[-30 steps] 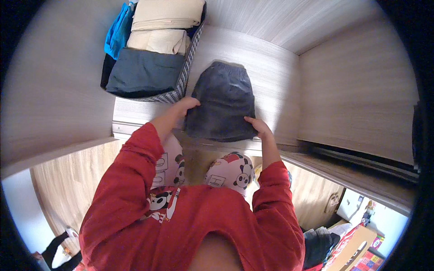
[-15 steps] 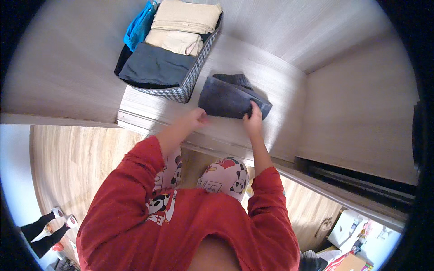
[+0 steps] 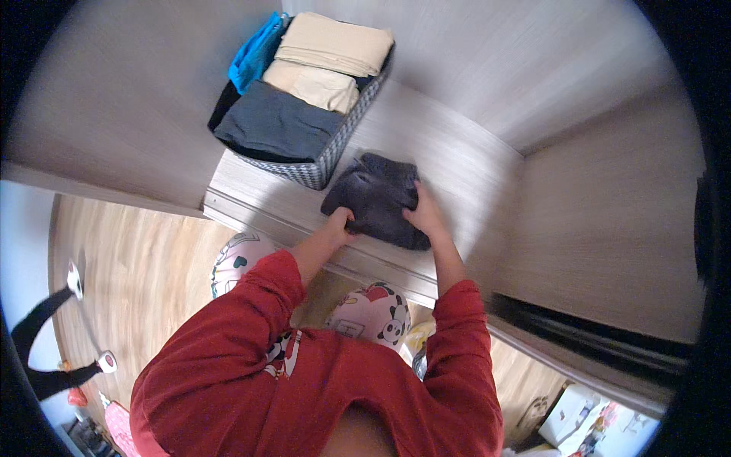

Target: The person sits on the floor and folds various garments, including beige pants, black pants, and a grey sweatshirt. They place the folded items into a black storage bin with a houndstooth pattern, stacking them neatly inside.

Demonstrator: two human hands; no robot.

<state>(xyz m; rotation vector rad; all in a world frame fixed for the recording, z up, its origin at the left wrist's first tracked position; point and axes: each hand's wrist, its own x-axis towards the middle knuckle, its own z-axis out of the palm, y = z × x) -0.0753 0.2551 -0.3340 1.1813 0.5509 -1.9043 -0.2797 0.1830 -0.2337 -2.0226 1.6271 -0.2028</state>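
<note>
A dark grey-purple folded garment (image 3: 375, 202) lies on the pale wood-grain shelf (image 3: 472, 164), its far part looking ribbed. At its near left edge my left hand (image 3: 339, 227) is closed on the cloth, thumb on top. My right hand (image 3: 426, 215) grips the right side, thumb over the fabric and the other fingers mostly hidden. Just beyond, to the left, stands a black-and-white checked basket (image 3: 332, 161). In it are a folded dark grey cloth (image 3: 278, 122), folded beige cloths (image 3: 335, 44) and a bright blue one (image 3: 255, 55).
Cabinet walls (image 3: 609, 198) enclose the shelf at the back and sides. A dark slotted strip (image 3: 586, 327) runs along the right. My knees, in patterned pink trousers (image 3: 369, 314), are under the shelf's front edge. Another person's dark-clad legs (image 3: 46, 346) stand on the wood floor at far left.
My left hand has come onto the garment's near left edge. The garment now looks looser and turned, its near right corner lower. The other person's feet have moved further apart.
</note>
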